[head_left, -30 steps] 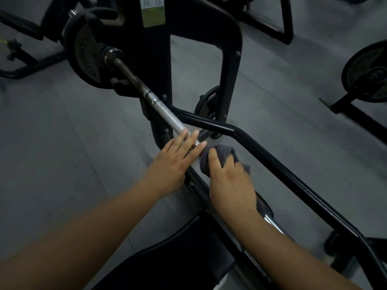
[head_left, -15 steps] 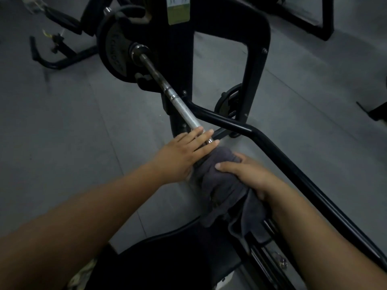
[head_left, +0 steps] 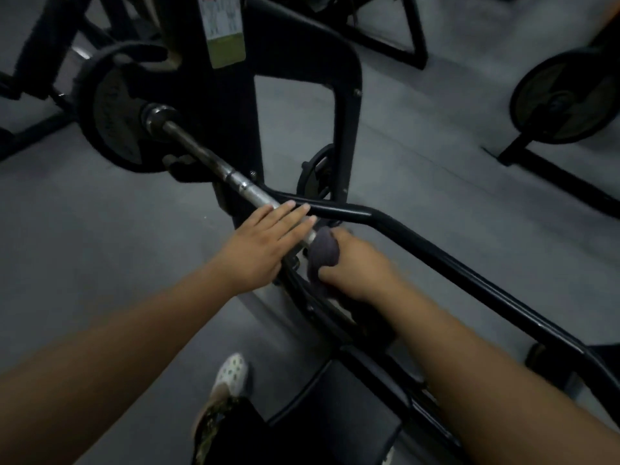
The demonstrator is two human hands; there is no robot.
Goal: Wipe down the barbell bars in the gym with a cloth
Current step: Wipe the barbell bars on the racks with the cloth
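A black weight plate [head_left: 110,112] is seen at ten o'clock on the barbell bar [head_left: 235,179]. The left hand [head_left: 265,243] is laid flat on the bar, fingers straight and together. Just beside it, at three o'clock, a grey cloth [head_left: 323,248] is gripped around the bar by the right hand [head_left: 355,266], fingers curled; a black frame tube [head_left: 436,250] is passed close behind.

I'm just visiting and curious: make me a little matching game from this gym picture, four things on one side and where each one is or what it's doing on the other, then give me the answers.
Things:
1. left hand
2. right hand
3. weight plate
4. shoe

Descriptions:
A. clenched around a grey cloth on the barbell bar
B. light-coloured, on the floor near the bottom of the picture
C. laid flat with fingers stretched out over the bar
D. dark and round, loaded on the far end of the bar

Pairs: 1-C, 2-A, 3-D, 4-B
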